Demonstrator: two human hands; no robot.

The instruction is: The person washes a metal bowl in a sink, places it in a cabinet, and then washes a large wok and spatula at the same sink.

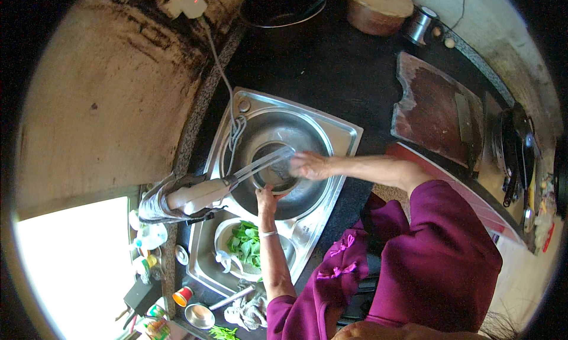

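Note:
A round metal bowl (pixel 262 171) rests inside the large round sink basin (pixel 310 127). My left hand (pixel 267 199) grips its near rim, with the thumb over the edge. Motion blurs my right hand (pixel 309 166), which is at the bowl's right side; whether its fingers hold anything cannot be made out. Over the bowl reaches the long shiny spout of a faucet (pixel 262 164), its pale body (pixel 197 198) partly wrapped in cloth. Part of the bowl's inside is hidden by the spout and my right hand.
Leafy greens (pixel 246 244) fill a white strainer (pixel 222 233) in the smaller basin. A coiled cord (pixel 237 129) hangs by the faucet. Right stands a cutting board (pixel 430 104) with a cleaver (pixel 463 118). A ladle (pixel 199 315), orange cup (pixel 182 296) and rag (pixel 248 311) lie nearby.

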